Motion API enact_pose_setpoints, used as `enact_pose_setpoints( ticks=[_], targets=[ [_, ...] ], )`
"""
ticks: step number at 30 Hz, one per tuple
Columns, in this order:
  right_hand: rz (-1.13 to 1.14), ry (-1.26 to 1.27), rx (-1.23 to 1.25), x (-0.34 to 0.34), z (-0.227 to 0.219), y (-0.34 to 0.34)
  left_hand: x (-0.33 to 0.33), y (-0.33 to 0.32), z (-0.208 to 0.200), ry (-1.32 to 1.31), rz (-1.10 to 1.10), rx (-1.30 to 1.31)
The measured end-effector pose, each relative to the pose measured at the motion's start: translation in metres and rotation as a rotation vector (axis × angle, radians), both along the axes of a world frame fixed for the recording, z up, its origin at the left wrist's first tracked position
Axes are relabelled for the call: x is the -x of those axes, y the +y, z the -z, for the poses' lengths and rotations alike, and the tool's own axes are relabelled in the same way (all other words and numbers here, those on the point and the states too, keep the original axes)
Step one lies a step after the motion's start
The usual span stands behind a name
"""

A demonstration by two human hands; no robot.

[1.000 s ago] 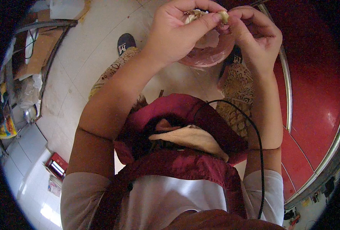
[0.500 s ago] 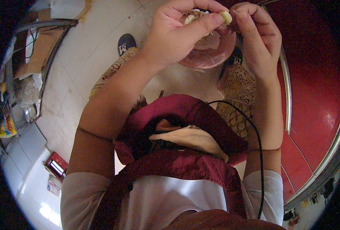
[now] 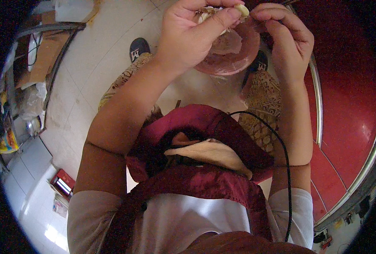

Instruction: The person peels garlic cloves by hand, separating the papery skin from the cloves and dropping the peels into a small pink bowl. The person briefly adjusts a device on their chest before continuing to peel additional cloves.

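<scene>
My left hand (image 3: 186,36) pinches a pale garlic clove (image 3: 242,9) between thumb and index finger, near the top edge of the view. Just right of the clove, my right hand (image 3: 290,40) has its thumb and fingers drawn together. What its fingertips hold, if anything, is too small to make out. Beneath both hands is a pinkish see-through bowl (image 3: 248,55) with papery skins (image 3: 229,44) in it. Whitish garlic pieces (image 3: 204,17) show behind the left fingers, partly hidden by that hand.
Red cabinet fronts (image 3: 344,97) with a metal edge stand close on the right. On the left, a dark-framed rack (image 3: 54,63) holds cardboard and plastic bags. A black cable (image 3: 286,169) runs down beside my right arm. My shoe (image 3: 139,48) rests on the tiled floor.
The left hand has shifted slightly left and up with the clove. The right fingertips, close against the clove before, are now slightly apart from it.
</scene>
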State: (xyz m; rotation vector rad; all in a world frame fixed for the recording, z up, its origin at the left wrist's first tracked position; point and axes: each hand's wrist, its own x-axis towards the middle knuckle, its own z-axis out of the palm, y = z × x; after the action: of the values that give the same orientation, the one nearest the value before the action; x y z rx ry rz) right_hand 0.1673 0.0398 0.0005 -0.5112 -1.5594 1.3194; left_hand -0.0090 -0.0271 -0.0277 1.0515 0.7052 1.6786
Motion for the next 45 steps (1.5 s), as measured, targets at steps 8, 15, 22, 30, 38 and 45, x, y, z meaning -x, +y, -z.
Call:
enact_pose_setpoints(
  ticks=[8,15,22,30,38,45],
  targets=[
    [0.095,-0.256,-0.489,-0.006,-0.008,0.002,0.003,-0.003,-0.002,0.062,0.047,-0.014],
    [0.194,-0.272,-0.650,-0.008,-0.010,-0.002,-0.006,-0.009,-0.001,-0.126,0.134,0.028],
    [0.100,0.007,-0.175,-0.005,0.003,-0.007,-0.005,-0.010,0.000,-0.127,0.108,0.116],
    [0.022,-0.116,-0.183,-0.008,0.001,-0.006,-0.006,-0.009,-0.004,-0.148,0.132,0.085],
    [0.156,-0.248,-0.589,-0.010,-0.004,0.000,-0.006,-0.010,0.000,-0.079,0.087,0.107],
    [-0.086,-0.172,-0.241,-0.037,0.009,0.011,-0.006,-0.007,0.004,-0.062,0.033,0.172]
  ],
)
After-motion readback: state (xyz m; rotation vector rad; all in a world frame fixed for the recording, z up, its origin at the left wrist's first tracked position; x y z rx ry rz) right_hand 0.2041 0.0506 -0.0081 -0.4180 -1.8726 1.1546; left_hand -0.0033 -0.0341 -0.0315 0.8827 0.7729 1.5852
